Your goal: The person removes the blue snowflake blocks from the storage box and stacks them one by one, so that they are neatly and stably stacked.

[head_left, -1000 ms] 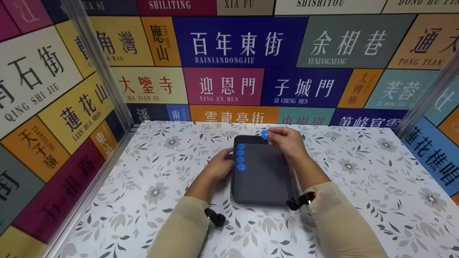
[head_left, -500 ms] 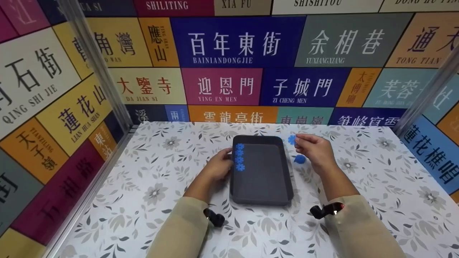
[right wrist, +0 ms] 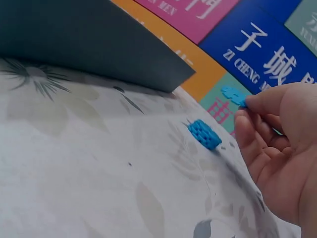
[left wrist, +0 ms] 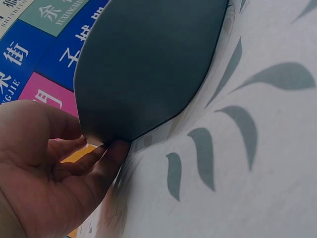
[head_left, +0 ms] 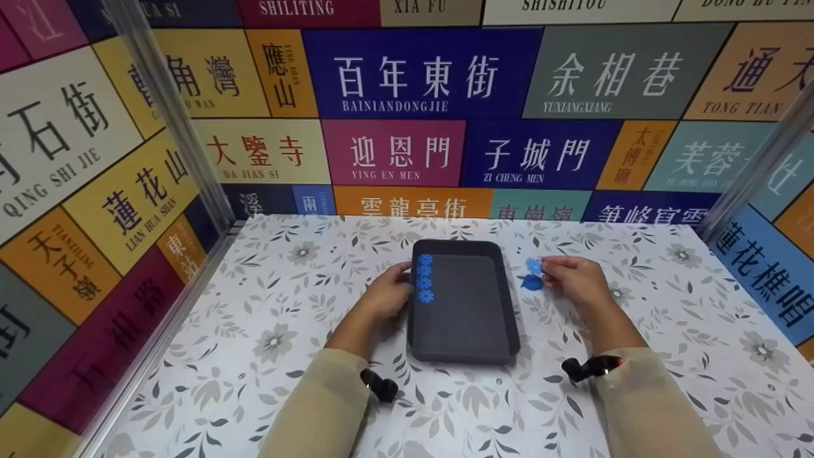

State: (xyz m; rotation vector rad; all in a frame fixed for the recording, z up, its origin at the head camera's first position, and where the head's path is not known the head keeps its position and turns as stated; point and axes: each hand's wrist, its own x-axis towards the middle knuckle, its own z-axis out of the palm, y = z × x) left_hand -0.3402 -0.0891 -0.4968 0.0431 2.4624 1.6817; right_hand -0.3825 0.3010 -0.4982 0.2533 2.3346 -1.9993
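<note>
A dark grey rectangular tray (head_left: 470,318) lies on the table with a line of several blue flower-shaped plastic discs (head_left: 425,296) along its left side. My left hand (head_left: 388,294) holds the tray's left wall; in the left wrist view its fingertips (left wrist: 118,148) meet the tray's lower edge. To the right of the tray, my right hand (head_left: 577,280) pinches one blue flower-shaped disc (right wrist: 233,94) between thumb and forefinger. Just below that disc, a short stack of blue discs (right wrist: 204,135) stands on the tabletop.
A white cloth with grey flowers and leaves covers the table (head_left: 222,375). Panels of coloured street signs (head_left: 420,76) rise behind it and on both sides, with clear upright posts (head_left: 178,114) at the corners.
My right hand has moved from over the tray's far right corner out to the right, then down toward the stack, still pinching the disc. The left hand stays at the tray.
</note>
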